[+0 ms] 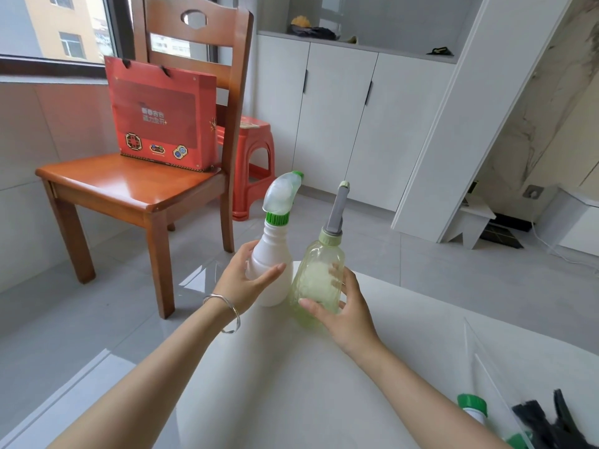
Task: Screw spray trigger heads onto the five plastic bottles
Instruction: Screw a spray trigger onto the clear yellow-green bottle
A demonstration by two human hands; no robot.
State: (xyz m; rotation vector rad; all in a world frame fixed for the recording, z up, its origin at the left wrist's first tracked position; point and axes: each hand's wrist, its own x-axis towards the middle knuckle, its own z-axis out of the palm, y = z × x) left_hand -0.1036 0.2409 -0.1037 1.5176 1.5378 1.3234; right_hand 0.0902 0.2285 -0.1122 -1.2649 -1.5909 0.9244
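Observation:
A white plastic bottle point(270, 254) with a green collar and a translucent trigger head point(282, 192) stands at the far corner of the white table point(291, 367). My left hand point(243, 277) wraps around its lower body. Right beside it stands a clear green bottle point(319, 277) topped by a grey spray head point(337, 209). My right hand point(343, 306) grips that bottle from the right. Both bottles are upright and almost touching.
A clear tray point(486, 367) at the lower right holds a green-collared part point(472, 406) and black pieces point(547, 422). Beyond the table stand a wooden chair point(136, 186) with a red gift bag point(162, 115), a red stool point(252, 157) and white cabinets point(340, 118).

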